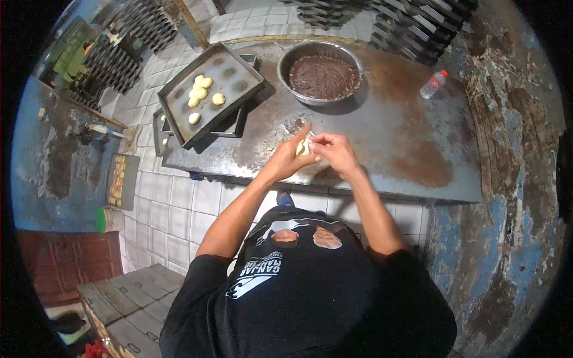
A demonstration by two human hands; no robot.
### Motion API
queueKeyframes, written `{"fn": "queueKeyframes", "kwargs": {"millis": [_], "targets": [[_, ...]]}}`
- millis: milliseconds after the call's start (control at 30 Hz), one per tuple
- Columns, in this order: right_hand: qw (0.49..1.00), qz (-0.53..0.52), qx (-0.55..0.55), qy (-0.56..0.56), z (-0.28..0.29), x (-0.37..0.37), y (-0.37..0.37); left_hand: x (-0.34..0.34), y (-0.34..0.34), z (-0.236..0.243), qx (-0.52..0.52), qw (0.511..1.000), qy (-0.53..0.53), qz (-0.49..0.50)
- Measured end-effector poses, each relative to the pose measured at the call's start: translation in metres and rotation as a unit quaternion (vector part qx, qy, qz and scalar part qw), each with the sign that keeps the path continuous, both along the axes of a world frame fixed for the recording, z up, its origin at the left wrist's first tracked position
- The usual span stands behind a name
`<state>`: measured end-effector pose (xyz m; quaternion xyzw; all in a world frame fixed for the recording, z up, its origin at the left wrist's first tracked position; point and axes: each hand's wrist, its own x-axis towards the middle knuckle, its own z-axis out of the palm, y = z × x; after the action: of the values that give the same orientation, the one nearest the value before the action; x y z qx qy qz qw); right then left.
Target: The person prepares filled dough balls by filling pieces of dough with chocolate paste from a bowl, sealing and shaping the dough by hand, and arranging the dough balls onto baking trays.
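A small pale piece of dough (303, 147) is pinched between both my hands above the metal table (406, 125). My left hand (291, 156) cups it from the left with the forefinger raised. My right hand (334, 150) closes over it from the right. Beyond my hands stands a round metal bowl (296, 55) filled with dark brown paste (324, 76). At the table's left end a dark baking tray (239, 77) holds several pale dough balls (202, 93).
A clear plastic bottle with a red cap (434, 83) lies on the table's right side. More dark trays are stacked at the back (412, 27) and on a rack at left (128, 42). A tray of baked pieces (122, 181) rests on the tiled floor.
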<state>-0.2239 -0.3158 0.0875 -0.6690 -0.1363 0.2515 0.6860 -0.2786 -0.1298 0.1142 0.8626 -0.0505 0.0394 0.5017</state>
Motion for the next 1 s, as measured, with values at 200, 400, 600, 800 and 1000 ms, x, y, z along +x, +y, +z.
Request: {"fn": "queueKeyframes", "kwargs": {"millis": [200, 400, 600, 800, 1000], "targets": [[0.974, 0.082, 0.200, -0.065, 0.056, -0.025, 0.045, -0.029, 0.041, 0.000, -0.019, 0.994, 0.077, 0.078], [0.980, 0.157, 0.116, 0.024, 0.033, 0.002, 0.077, -0.056, 0.057, 0.020, -0.166, 0.973, 0.141, 0.080], [0.979, 0.089, 0.148, -0.111, 0.049, -0.003, 0.150, -0.043, 0.117, -0.005, -0.214, 0.933, 0.244, 0.152], [0.889, -0.006, -0.030, -0.456, -0.009, 0.007, 0.227, 0.009, 0.163, -0.023, -0.544, 0.808, 0.180, 0.138], [0.914, 0.130, 0.175, 0.342, 0.003, 0.093, 0.334, 0.074, 0.263, -0.040, -0.515, 0.835, 0.124, 0.150]]}}
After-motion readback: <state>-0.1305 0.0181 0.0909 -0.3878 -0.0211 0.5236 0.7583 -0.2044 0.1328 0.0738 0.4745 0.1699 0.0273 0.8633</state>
